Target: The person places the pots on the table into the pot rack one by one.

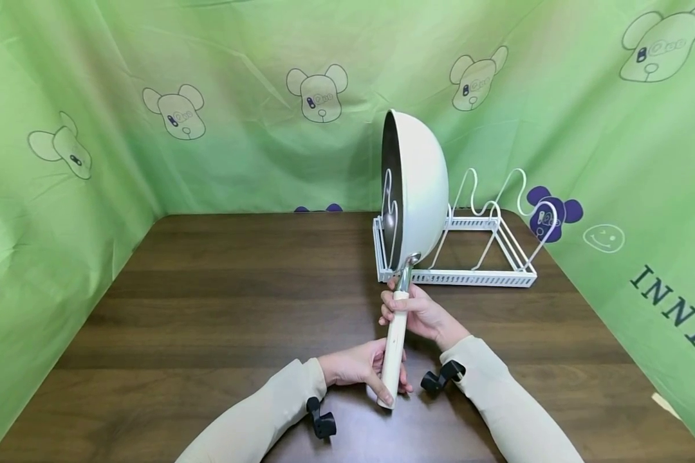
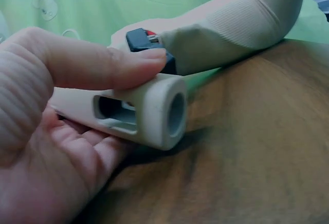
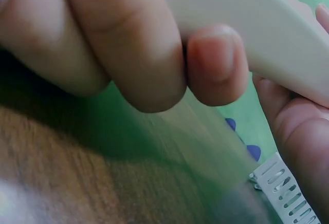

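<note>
A white wok-shaped frying pan [image 1: 423,183] stands on its side, its dark inside turned left. It sits at the left end of a white wire pan rack [image 1: 475,278], with one wire loop in front of its inside. My right hand [image 1: 423,313] grips the cream handle near its metal neck. Lower down, my left hand [image 1: 361,366] holds the handle's end, thumb [image 2: 108,67] on top and fingers underneath. In the left wrist view, the handle end [image 2: 164,113] shows a round opening and a side slot. The left fingertips [image 3: 216,64] loom large in the right wrist view.
More wire loops [image 1: 520,186] of the rack rise to the right of the pan. The rack stands toward the back right of a brown wooden table [image 1: 237,289]. A green printed curtain [image 1: 237,128] surrounds the table's back and sides.
</note>
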Available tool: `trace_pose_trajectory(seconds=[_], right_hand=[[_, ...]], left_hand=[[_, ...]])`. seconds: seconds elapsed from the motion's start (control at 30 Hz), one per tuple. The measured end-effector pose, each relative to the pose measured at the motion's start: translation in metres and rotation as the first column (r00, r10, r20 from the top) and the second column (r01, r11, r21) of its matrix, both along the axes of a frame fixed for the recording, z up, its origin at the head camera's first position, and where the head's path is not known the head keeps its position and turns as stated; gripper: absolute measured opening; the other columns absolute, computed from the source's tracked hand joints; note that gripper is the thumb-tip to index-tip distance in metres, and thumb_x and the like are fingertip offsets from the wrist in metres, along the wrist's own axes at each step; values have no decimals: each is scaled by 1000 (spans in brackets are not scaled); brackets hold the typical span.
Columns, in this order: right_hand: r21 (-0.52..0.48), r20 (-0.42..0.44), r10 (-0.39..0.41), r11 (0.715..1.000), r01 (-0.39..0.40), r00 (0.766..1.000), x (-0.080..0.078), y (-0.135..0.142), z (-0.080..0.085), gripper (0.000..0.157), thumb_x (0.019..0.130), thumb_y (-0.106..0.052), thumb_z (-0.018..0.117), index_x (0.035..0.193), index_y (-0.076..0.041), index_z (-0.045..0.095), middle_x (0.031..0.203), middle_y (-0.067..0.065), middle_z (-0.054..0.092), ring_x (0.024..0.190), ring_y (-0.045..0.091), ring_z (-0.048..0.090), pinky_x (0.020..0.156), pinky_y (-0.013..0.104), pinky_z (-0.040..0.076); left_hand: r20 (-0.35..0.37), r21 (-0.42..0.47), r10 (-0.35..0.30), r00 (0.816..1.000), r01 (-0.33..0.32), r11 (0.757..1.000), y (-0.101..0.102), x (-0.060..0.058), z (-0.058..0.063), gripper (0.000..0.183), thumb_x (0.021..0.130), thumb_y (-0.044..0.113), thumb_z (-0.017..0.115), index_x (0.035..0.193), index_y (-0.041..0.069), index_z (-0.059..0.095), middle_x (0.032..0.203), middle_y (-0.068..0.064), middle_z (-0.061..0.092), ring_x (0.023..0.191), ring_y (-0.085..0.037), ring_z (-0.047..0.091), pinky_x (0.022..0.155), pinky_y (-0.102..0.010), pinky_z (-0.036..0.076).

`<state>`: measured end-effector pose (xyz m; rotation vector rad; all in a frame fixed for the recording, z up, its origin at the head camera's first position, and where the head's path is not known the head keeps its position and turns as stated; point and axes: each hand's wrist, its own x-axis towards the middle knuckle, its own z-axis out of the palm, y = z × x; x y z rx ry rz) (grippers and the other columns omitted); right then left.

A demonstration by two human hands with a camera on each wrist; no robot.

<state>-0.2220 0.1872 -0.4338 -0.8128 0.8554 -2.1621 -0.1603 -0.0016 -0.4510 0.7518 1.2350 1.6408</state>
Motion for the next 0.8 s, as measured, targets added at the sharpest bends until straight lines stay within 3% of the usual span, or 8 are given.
trace_pose_trajectory(seconds=[0.13, 0.27, 0.4, 0.5, 0.57, 0.6, 0.7, 0.8], right_hand=[[-12, 6, -8, 1000, 8, 1000, 1, 1, 1, 28, 95, 13, 45, 109, -11, 45, 89, 4, 60, 83, 17, 62, 88, 37, 52], [5, -3, -16, 1000, 16, 1000, 2, 2, 1, 28, 95, 13, 44, 109, -11, 45, 89, 4, 60, 83, 18, 62, 89, 38, 51], [97, -47, -51, 994, 55, 998, 1, 3, 2, 28, 95, 13, 43, 108, -12, 45, 88, 3, 61, 84, 18, 63, 87, 39, 53], [233, -100, -116, 963, 136, 988, -1, 5, 6, 27, 95, 12, 45, 106, -12, 45, 87, 3, 62, 83, 18, 65, 84, 38, 55], [355, -158, -173, 909, 219, 972, -2, 8, 10, 23, 95, 8, 50, 106, -11, 44, 87, 2, 63, 82, 17, 65, 81, 36, 56], [423, -190, -199, 867, 263, 961, -1, 10, 13, 21, 95, 5, 53, 107, -9, 45, 87, 2, 64, 82, 16, 65, 79, 34, 56], [596, -307, -220, 714, 367, 926, 2, 18, 21, 24, 94, -3, 61, 110, -1, 43, 89, 2, 65, 82, 14, 66, 76, 33, 57], [682, -435, -161, 584, 441, 886, 7, 29, 31, 32, 94, -7, 65, 112, 6, 41, 91, 6, 65, 81, 15, 65, 75, 34, 57]], left_hand=[[27, -27, -25, 999, 26, 999, 1, -2, 2, 61, 74, -37, 52, 122, -4, 34, 97, -15, 64, 100, -19, 68, 90, -33, 53], [45, -38, -45, 998, 47, 998, 0, -3, 3, 59, 77, -35, 51, 123, -4, 33, 102, -17, 64, 101, -18, 67, 92, -34, 52], [59, -49, -54, 997, 57, 997, -6, -6, 3, 55, 80, -32, 50, 124, -3, 35, 104, -14, 65, 103, -20, 67, 93, -34, 52], [37, -80, -42, 998, 45, 996, -14, -11, 5, 51, 83, -30, 51, 125, -4, 37, 107, -15, 64, 101, -20, 67, 91, -33, 53], [6, -107, -29, 1000, 30, 994, -21, -16, 7, 49, 85, -28, 51, 126, -7, 37, 107, -14, 62, 98, -18, 66, 89, -32, 53], [-11, -126, -22, 1000, 21, 992, -25, -18, 8, 48, 85, -26, 52, 127, -7, 37, 108, -12, 62, 97, -16, 66, 89, -31, 53], [-70, -176, 4, 998, -16, 984, -41, -25, 11, 44, 90, -17, 53, 130, -8, 36, 109, -9, 62, 97, -15, 65, 88, -31, 54], [-163, -227, 46, 986, -83, 970, -60, -31, 16, 40, 95, -6, 55, 131, -8, 38, 113, -14, 64, 101, -18, 66, 87, -33, 54]])
